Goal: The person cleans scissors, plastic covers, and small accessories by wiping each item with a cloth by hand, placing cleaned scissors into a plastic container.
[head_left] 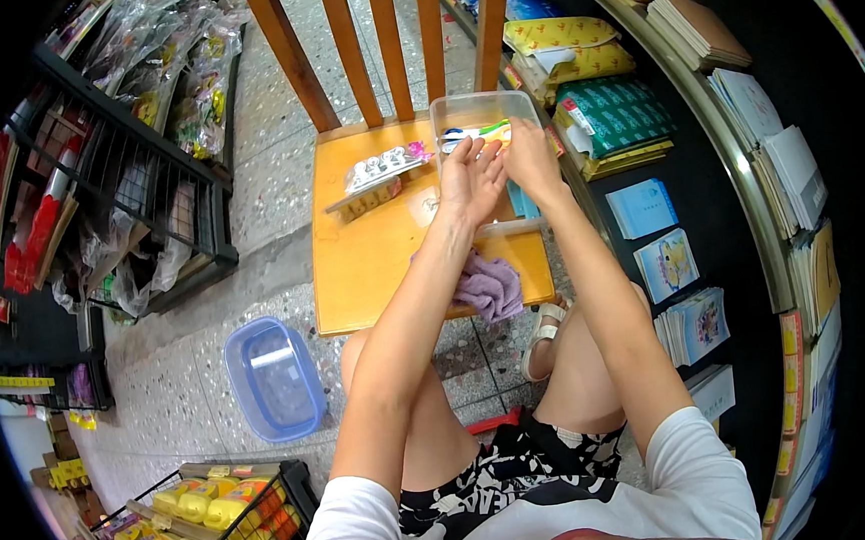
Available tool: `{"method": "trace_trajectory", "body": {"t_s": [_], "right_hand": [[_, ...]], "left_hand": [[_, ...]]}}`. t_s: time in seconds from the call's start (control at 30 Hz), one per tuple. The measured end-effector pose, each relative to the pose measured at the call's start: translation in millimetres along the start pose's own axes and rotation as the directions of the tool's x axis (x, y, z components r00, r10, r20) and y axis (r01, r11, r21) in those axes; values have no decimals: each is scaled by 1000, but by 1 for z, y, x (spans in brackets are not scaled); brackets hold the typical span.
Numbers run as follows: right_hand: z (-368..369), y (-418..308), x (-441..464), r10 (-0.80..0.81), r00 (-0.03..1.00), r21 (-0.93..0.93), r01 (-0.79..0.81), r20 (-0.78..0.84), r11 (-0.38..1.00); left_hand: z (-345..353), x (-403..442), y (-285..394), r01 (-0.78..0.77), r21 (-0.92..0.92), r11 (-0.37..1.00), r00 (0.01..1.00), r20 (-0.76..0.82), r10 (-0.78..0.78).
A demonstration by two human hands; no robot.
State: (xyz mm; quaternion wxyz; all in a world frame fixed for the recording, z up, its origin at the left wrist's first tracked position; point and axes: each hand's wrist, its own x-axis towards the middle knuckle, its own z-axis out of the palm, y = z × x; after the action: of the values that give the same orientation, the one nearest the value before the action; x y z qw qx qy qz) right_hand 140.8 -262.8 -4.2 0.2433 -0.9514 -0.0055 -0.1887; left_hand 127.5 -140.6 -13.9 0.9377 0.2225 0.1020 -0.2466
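Note:
My left hand (pixel 473 180) is palm up with its fingers apart, over the left side of a clear plastic box (pixel 486 104) on the wooden chair seat (pixel 353 276). My right hand (pixel 531 161) is closed, fingertips pinched together over the box; what it holds, if anything, is too small to make out. Colourful items with white, blue and green parts (pixel 478 134) lie in the box behind my fingers. Left of the box are packs of small round items (pixel 378 173). A purple cloth (pixel 491 284) lies at the seat's near edge.
An empty blue basin (pixel 275 379) stands on the floor left of the chair. Wire baskets of packaged goods (pixel 209 516) are at the lower left, with racks (pixel 135 170) at the upper left. Shelves with notebooks and packets (pixel 614 117) line the right side. The chair's slatted back (pixel 389 47) rises beyond the seat.

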Motion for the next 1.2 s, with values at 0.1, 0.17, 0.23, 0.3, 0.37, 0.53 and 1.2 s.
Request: {"method": "trace_trajectory", "body": {"t_s": [0.1,0.17,0.23,0.3,0.37,0.53,1.2], "right_hand": [[-1,-2,2,-9,1000,97,11,-13,995],[-2,-5,2,-74,992,200,93,-99,975],[-8,-12,2,-103,984,294,142,-144,945],[-16,-21,0,-105,984,384,153,-143,911],[-23,-31,-6,-123,984,417,167,-131,894],[-27,-39,-21,-211,973,487,232,-98,842],[-20,-45,-64,-406,913,460,378,-40,803]], "left_hand": [[5,-4,5,-23,23,999,998,60,21],[8,-8,8,-41,55,998,995,91,36],[13,-16,18,-62,101,993,994,100,52],[14,-26,28,-104,148,984,989,117,87],[14,-38,42,-147,234,961,985,119,122],[14,-77,75,-205,664,720,961,-3,277],[-74,-63,39,-124,787,-605,740,479,472]]}}
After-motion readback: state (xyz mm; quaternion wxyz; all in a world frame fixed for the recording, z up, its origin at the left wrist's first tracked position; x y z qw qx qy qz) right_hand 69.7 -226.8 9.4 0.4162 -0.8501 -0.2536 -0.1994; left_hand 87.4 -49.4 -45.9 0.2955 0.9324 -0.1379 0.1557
